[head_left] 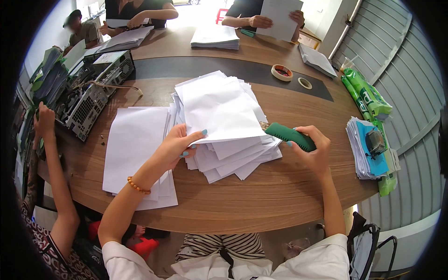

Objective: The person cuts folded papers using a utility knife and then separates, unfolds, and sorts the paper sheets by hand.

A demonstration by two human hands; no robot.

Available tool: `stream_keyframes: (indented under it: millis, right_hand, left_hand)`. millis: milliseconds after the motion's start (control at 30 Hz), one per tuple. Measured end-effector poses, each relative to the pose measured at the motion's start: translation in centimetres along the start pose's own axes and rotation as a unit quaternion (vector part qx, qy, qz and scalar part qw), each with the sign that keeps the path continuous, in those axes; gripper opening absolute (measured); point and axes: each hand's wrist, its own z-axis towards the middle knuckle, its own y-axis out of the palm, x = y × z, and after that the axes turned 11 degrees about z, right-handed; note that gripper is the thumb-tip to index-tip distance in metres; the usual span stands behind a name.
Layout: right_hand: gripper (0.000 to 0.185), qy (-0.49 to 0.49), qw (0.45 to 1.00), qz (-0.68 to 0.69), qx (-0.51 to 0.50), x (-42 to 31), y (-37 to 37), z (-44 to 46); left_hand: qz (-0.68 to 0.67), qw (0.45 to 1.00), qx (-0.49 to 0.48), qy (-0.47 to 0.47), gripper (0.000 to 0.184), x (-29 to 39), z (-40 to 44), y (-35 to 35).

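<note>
My left hand (179,145) pinches the near edge of the top white sheets of paper (224,107), thumb above and fingers beneath, lifting them a little off the loose pile (233,161). My right hand (313,148) is closed around a green stapler (290,135) with a ridged grip. The stapler's front end meets the right corner of the raised sheets; whether its jaws are pressed together cannot be seen. A neater stack of white paper (135,149) lies left of the pile, partly behind my left forearm.
An opened computer case (100,91) stands at left, with a neighbour's hand (44,121) nearby. Tape rolls (282,73) lie beyond the pile. Papers with a blue sheet (368,149) and green packages (368,93) are at right. Two people handle papers across the table (308,107).
</note>
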Motion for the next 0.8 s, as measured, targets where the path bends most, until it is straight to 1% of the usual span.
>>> stream_keyframes:
  millis: [67,133,267,333,467,533,667,733,800]
  right_hand:
    - [0.026,-0.002,1.0,-0.001,-0.005,-0.1,-0.2,0.1]
    - [0.026,0.024,1.0,0.01,0.003,-0.2,-0.6,0.2]
    - [0.026,0.048,0.999,0.005,0.013,0.3,-1.4,0.2]
    - [0.026,0.02,1.0,0.0,0.02,0.5,-1.5,0.2]
    - [0.026,0.034,0.999,0.005,0.005,0.1,-1.3,0.1]
    - [0.026,0.014,1.0,0.007,-0.017,0.2,-1.1,0.1]
    - [0.026,0.004,1.0,-0.004,-0.018,0.4,-1.2,0.2]
    - [0.025,0.003,1.0,0.013,0.007,0.7,-1.4,0.1]
    - [0.025,0.013,1.0,0.009,-0.005,0.6,-1.6,0.1]
  left_hand:
    - [-0.004,1.0,-0.011,-0.003,0.02,0.1,-0.1,0.0]
    - [-0.019,0.999,-0.04,0.005,0.022,0.3,-0.2,0.0]
    - [-0.003,0.999,-0.033,-0.008,0.024,1.5,-0.8,0.2]
    - [-0.012,0.999,-0.049,0.006,0.024,1.2,-0.7,-0.1]
    - [-0.002,0.999,-0.044,-0.005,0.023,0.9,-0.6,-0.4]
    - [0.043,0.996,-0.077,0.011,0.022,0.8,-0.6,-0.4]
    - [0.061,0.994,-0.093,0.002,0.022,1.1,-0.8,-0.3]
    - [0.067,0.994,-0.082,0.003,0.022,1.2,-0.9,-0.1]
    - [0.065,0.994,-0.085,0.002,0.021,1.3,-0.9,-0.1]
